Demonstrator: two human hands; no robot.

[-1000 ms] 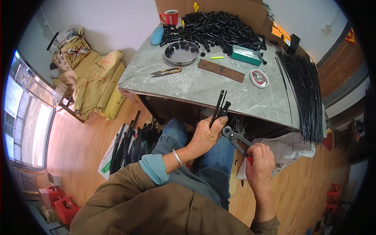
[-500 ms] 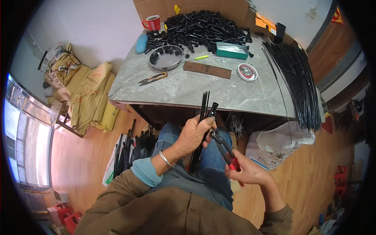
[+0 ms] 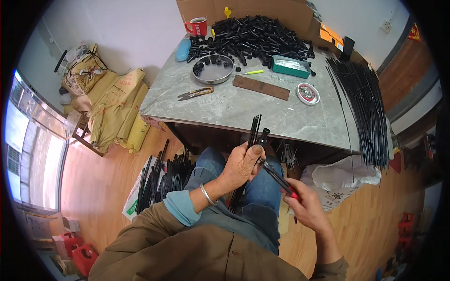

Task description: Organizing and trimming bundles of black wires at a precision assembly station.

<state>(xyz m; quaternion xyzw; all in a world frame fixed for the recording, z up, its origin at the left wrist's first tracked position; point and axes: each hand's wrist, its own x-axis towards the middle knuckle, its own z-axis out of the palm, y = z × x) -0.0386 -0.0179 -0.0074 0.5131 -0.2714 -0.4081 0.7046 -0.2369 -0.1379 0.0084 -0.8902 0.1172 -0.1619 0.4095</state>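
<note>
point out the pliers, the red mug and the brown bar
Pliers [image 3: 277, 178], head view: black part of a handle.
Red mug [image 3: 199, 28], head view: side of its body.
Brown bar [image 3: 261, 88], head view: middle of its top.

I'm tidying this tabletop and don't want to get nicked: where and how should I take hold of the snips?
Probably best by the orange-edged handle end, coming from the right and pinching across both sides. The snips lie flat on the grey tabletop, their pointed blades aimed left and slightly toward the person, so that end should stay away from the points.
</note>
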